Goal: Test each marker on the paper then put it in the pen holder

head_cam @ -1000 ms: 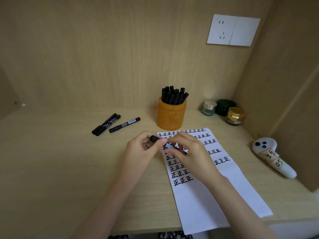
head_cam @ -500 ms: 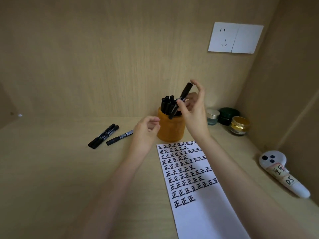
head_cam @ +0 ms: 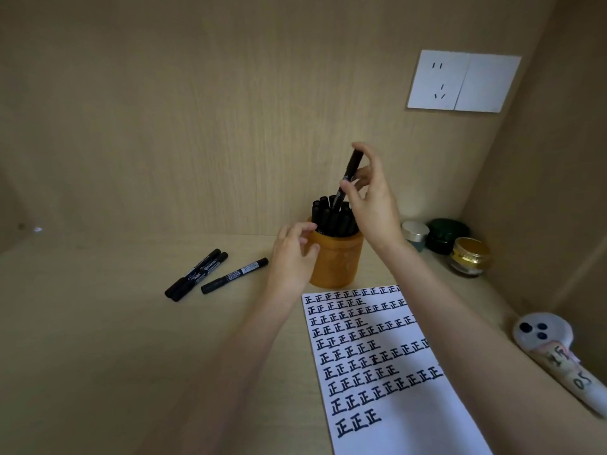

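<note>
— Where's the marker (head_cam: 350, 172) just now?

— Up over the pen holder (head_cam: 335, 262). The right hand (head_cam: 372, 201) pinches it between thumb and fingers, with the forefinger on its top end. It looks capped. The barrel leans a little, and its lower end sits among the caps of the markers standing in the pot.

— And the left hand (head_cam: 292, 257)?

— Holding nothing. Its fingers are loosely curled, right up by the holder's left side. Whether it touches the wall I can't tell from here. The two hands are apart, one high and one low.

— So this one is going in.

— I'd say so. The pot looks crowded, so the trick is finding a gap. Bring the barrel nearer upright, aim the lower end between two caps, and let it slide down rather than shove it. A push that lands on a cap could tip the holder or jam the bunch. The left hand is well placed to steady the pot if it rocks.

— Much left to do?

— Three more markers (head_cam: 235, 275) lie on the desk (head_cam: 98, 323) to the left, well apart from the paper (head_cam: 410, 428). The sheet lies just in front of the holder, with rows of test marks down most of it and bare space at the bottom. Those three seem yet to be tried.
</note>
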`<state>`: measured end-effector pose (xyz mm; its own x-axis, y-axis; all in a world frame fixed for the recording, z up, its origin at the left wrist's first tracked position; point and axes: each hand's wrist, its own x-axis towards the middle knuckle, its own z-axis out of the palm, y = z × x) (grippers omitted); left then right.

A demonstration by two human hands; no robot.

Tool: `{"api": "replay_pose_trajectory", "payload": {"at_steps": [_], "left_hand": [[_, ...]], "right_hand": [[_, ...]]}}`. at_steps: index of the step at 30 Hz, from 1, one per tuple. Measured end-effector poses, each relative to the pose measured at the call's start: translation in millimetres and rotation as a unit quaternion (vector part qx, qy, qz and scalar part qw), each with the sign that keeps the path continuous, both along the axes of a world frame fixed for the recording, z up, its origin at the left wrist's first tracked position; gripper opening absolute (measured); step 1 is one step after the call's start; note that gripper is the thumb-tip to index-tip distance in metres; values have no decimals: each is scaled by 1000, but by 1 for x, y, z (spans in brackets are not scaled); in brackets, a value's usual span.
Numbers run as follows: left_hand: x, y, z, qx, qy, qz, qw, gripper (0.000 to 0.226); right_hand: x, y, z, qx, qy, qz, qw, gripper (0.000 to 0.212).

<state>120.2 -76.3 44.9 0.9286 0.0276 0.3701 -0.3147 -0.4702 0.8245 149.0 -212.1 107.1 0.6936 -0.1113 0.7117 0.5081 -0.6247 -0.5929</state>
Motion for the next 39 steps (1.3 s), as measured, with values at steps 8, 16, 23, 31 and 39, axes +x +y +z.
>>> {"api": "replay_pose_trajectory", "payload": {"at_steps": [8, 16, 23, 31, 39], "left_hand": [[5, 0, -1, -5, -8, -5, 1000, 32], [3, 2, -3, -17, -12, -11, 1000, 31], [0, 40, -21, 43, -18, 49, 998, 30], [3, 100, -58, 245, 40, 144, 958, 40], [-8, 107, -70, 254, 53, 128, 957, 25]], "right_hand": [[10, -6, -18, -17, 79, 52, 995, 28], [5, -9, -35, -110, 120, -17, 986, 32], [-23, -7, -36, -29, 87, -26, 995, 32], [-73, 3, -65, -9, 56, 10, 998, 20], [-101, 8, -84, -4, 97, 28, 995, 18]]}}
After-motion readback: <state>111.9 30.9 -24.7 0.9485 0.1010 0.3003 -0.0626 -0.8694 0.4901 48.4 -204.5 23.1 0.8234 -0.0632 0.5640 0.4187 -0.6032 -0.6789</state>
